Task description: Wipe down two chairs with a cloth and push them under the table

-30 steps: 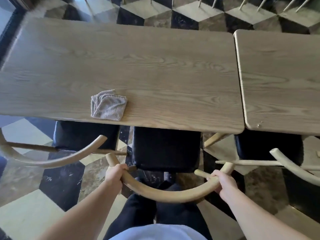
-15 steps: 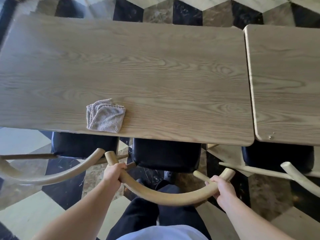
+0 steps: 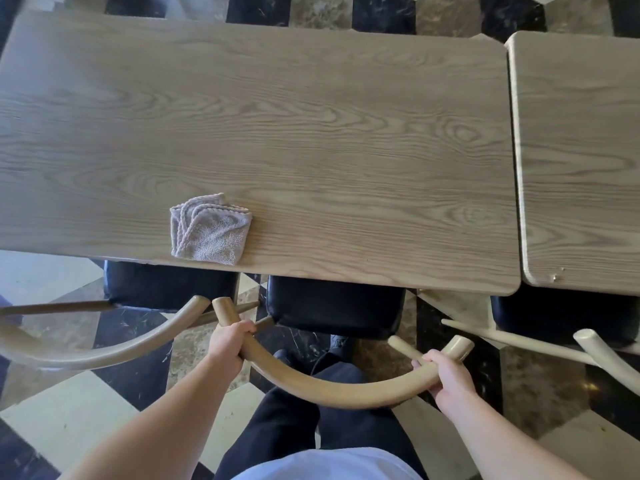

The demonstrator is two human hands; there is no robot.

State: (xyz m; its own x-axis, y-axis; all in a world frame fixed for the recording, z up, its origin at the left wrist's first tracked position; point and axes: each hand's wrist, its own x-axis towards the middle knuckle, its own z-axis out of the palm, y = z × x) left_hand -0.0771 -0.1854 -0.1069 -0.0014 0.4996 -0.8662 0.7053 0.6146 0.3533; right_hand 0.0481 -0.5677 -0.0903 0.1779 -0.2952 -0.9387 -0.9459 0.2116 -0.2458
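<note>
Under the table's (image 3: 346,278) near edge, your left hand (image 3: 227,344) and right hand (image 3: 446,379) grip the chair's (image 3: 332,389) curved backrest; cloth (image 3: 209,230) sits near that edge.

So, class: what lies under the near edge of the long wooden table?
Two black chair seats are tucked partly under the table. Both hands grip the middle chair's curved backrest. The seats' front halves and the table legs are hidden.

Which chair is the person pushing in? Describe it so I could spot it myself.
Find the long wooden table with the folded grey cloth. Three black-seated chairs line its near edge; it is the middle chair. Only its curved wooden back rail is gripped, by the left hand and the right hand.
</note>
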